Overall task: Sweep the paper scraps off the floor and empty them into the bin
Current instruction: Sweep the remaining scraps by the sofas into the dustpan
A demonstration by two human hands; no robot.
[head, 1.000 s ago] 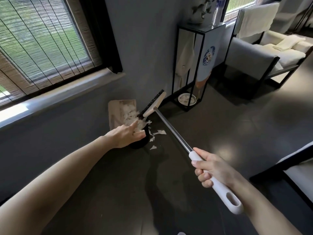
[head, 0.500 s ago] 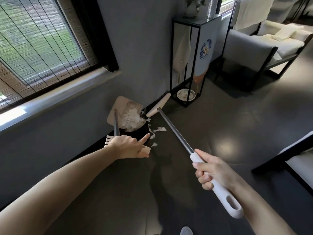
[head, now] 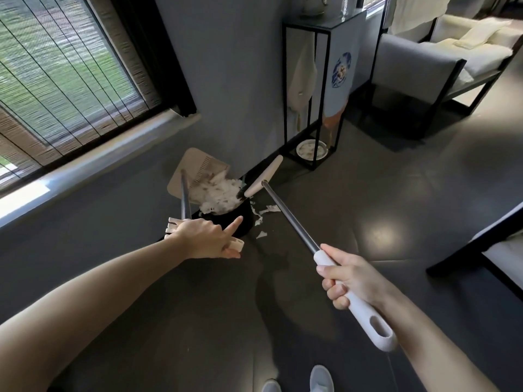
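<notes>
While you tip the pan over the bin, this is how things lie around it:

Bin: a small round black bin on the dark, smooth floor, close to the grey wall; your landmark for everything below.
Dustpan: flat beige plastic with a ribbed comb edge, tilted above the far-left side of the bin, its thin metal stem running back toward you.
Paper scraps: a crumpled white heap sliding off the pan and sitting in the bin's mouth; a few torn strips lie on the floor just right of the bin.
Left hand: yours, just on the near side of the bin, closed around the dustpan's pale slotted grip, index finger stretched out toward the bin.
Right hand: well to the near right of the bin, fingers wrapped tight round the broom's white plastic handle, which ends in an oval hanging loop.
Broom: a straight, shiny metal pole reaching from your right hand up to a cream, bar-shaped head at the bin's far-right rim, dark bristles barely visible beneath it.
Stand: a tall black metal frame beyond the bin to the right, with a patterned plate on its lowest level.
Armchair: grey with cream cushions, far right of the bin.
Shoes: pale toe tips, nearest you.
</notes>
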